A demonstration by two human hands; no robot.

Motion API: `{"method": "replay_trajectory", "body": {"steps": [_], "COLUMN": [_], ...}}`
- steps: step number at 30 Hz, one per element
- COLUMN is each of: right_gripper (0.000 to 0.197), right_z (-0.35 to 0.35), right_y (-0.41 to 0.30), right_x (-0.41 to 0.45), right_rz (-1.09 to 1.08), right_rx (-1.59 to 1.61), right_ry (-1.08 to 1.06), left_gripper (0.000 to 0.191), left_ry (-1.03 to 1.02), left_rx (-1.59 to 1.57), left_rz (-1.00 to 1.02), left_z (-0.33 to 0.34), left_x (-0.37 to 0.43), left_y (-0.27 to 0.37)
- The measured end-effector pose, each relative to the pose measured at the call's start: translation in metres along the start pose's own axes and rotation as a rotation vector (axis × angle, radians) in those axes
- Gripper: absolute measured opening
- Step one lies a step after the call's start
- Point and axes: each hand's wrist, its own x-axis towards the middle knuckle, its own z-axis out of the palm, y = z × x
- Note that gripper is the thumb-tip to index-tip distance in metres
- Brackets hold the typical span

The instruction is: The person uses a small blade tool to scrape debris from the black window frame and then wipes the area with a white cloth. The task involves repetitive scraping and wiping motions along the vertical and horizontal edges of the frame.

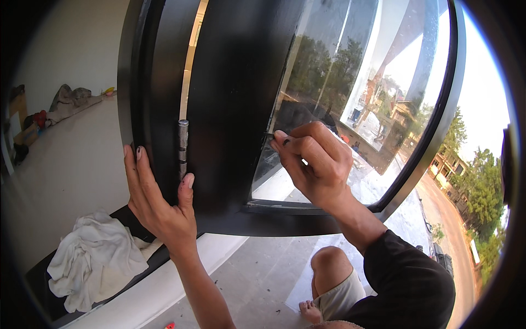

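Before me stands a black-framed glass window sash [230,103], swung out on a metal hinge [183,142]. My left hand [166,214] lies against the dark fixed frame [141,103], fingers spread, its thumb just below the hinge. Between the thumb and fingers of my right hand [318,160] is a small thin dark piece [269,133], perhaps a blade; most of it is hidden by the fingertips. Its tip touches the line where the glass pane [312,90] meets the sash. Dark smudges mark my fingers.
A crumpled white cloth [98,259] rests on the black sill [39,271] at lower left. Indoors, several items [68,103] lie along the wall. Grey floor tiles [254,267] and my bent knee [333,263] are below. A dirt road [448,214] runs outside at right.
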Motion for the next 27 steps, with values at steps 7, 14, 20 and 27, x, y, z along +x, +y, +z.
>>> {"method": "replay_trajectory", "body": {"steps": [7, 14, 20, 27], "right_gripper": [0.026, 0.025, 0.024, 0.024], "right_z": [0.0054, -0.0035, 0.0029, 0.0004], "right_y": [-0.0023, -0.0003, -0.0021, -0.0067], "right_x": [0.0011, 0.0005, -0.0022, -0.0030], "right_rz": [0.062, 0.026, 0.067, 0.084], "right_rx": [-0.022, 0.014, 0.035, -0.015], "right_ry": [0.088, -0.018, 0.002, 0.055], "left_gripper": [0.076, 0.076, 0.077, 0.076], "left_ry": [-0.001, 0.002, 0.001, -0.006], "left_rx": [-0.007, -0.011, -0.001, -0.014], "left_rz": [-0.003, 0.001, -0.002, -0.002], "left_z": [-0.0002, -0.0007, -0.0009, -0.0001], "left_x": [0.0014, 0.0018, 0.0014, 0.0007], "left_y": [0.0016, 0.0023, 0.0010, 0.0018]}}
